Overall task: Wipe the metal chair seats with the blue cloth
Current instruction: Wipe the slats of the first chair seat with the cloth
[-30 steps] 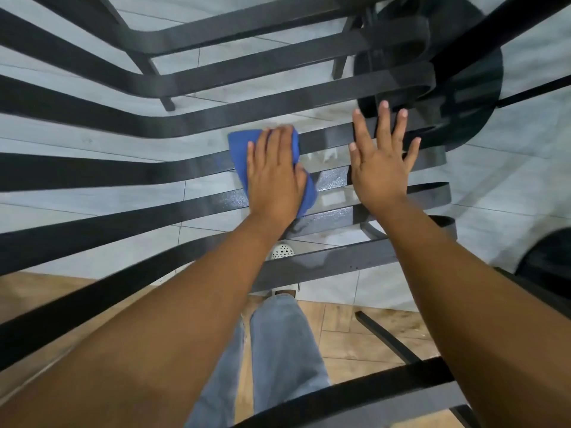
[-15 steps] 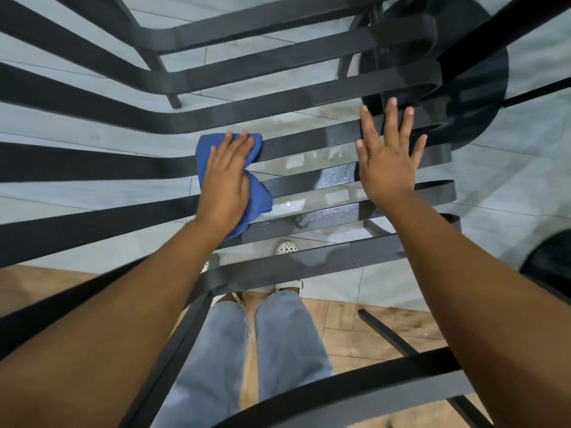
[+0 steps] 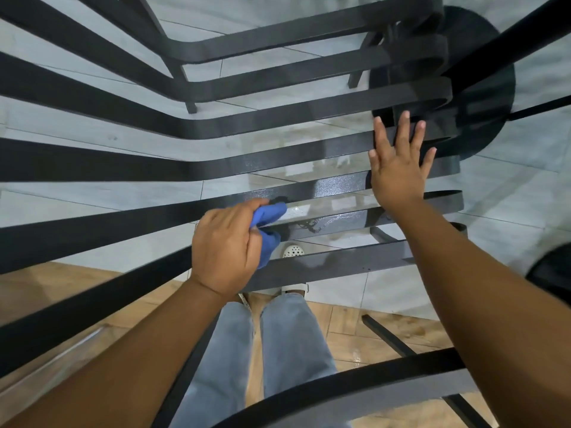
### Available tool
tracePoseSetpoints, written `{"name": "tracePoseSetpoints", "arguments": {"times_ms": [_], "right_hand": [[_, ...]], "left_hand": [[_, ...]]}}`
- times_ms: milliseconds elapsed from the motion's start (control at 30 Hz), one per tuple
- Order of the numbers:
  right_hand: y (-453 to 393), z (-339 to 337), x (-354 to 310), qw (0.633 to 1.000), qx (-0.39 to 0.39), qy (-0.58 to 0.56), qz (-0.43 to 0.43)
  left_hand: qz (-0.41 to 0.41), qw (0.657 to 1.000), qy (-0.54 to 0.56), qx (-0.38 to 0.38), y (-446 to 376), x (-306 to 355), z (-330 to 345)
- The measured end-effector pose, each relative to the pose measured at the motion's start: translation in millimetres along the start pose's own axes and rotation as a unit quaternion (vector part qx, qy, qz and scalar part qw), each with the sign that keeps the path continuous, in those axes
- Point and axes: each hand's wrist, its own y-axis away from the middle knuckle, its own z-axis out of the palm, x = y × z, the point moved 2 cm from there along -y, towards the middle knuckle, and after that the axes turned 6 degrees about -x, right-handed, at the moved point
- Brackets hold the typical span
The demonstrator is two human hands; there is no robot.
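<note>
The metal chair seat [image 3: 333,183] is made of dark flat slats that bend at the middle and run across the whole view. My left hand [image 3: 225,248] grips the bunched blue cloth [image 3: 270,216] over a near slat, with most of the cloth hidden under my fingers. Wet streaks shine on the slat just right of the cloth. My right hand [image 3: 398,168] lies flat on the slats to the right, fingers straight and spread.
Grey floor tiles show through the slats, with wooden flooring nearer me. My legs in blue jeans [image 3: 278,350] stand below the seat. A round black table base [image 3: 482,88] sits at the upper right. Another dark curved bar [image 3: 355,387] crosses the bottom.
My left hand has pulled the cloth back toward me onto nearer slats and bunched it in its fingers instead of pressing it flat. My right hand has stayed on the slats.
</note>
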Motion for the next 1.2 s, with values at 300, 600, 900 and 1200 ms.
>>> {"name": "tracePoseSetpoints", "arguments": {"times_ms": [300, 600, 900, 1200], "right_hand": [[-2.8, -2.1, -1.6, 1.0, -0.003, 0.002, 0.004], [-3.4, 1.9, -1.8, 1.0, 0.003, -0.009, 0.009], [-2.0, -1.3, -3.1, 1.0, -0.004, -0.012, 0.007], [-3.3, -2.1, -7.7, 1.0, -0.011, -0.018, 0.011]], "left_hand": [[0.04, 0.963, -0.213, -0.161, -2.3, -19.6, 80.5], [0.107, 0.963, -0.191, -0.155, -31.8, 81.4, 118.8], [0.024, 0.973, -0.207, -0.098, 3.1, -21.5, 80.0], [0.012, 0.977, -0.177, -0.122, -7.3, 27.4, 95.9]]}}
